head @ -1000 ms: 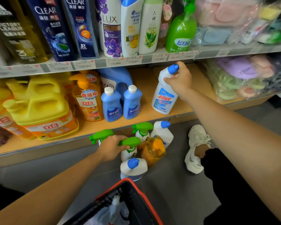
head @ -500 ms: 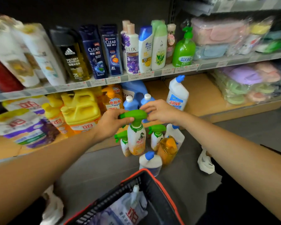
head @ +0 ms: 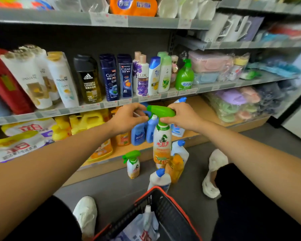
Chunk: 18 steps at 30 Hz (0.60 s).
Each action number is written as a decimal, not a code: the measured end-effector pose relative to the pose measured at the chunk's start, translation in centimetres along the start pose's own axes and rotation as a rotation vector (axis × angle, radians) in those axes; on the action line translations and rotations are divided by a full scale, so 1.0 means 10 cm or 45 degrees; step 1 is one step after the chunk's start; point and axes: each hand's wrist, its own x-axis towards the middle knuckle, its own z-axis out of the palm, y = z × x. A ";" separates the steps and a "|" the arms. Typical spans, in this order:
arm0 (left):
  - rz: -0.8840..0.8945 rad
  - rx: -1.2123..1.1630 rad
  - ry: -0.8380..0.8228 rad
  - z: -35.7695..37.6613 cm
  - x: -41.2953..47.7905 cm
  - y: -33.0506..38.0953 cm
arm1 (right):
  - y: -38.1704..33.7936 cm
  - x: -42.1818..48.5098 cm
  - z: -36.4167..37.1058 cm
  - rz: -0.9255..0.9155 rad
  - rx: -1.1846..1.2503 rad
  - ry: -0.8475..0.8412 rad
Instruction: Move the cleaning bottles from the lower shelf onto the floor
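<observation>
Now your left hand (head: 129, 120) and right hand (head: 182, 119), fingers curled, hold the green-triggered white-and-orange plastic spray bottle (head: 162, 143) back up off the floor (head: 111, 188), likely undoing its placement.

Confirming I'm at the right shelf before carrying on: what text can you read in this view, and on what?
"水卫士": held spray bottle.
"adidas VICTORY LEAGUE": dark bottle.
"CLEAR", "3X": blue bottle.
"LUX": purple-flowered bottle.
"PANTENE": white bottle.
"立白": laundry pouch.
Shelf price tags: too blurred to read.
</observation>
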 end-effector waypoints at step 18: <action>0.105 0.973 -0.116 0.79 1.06 -1.06 | 1.59 1.11 0.38 0.359 -0.042 0.314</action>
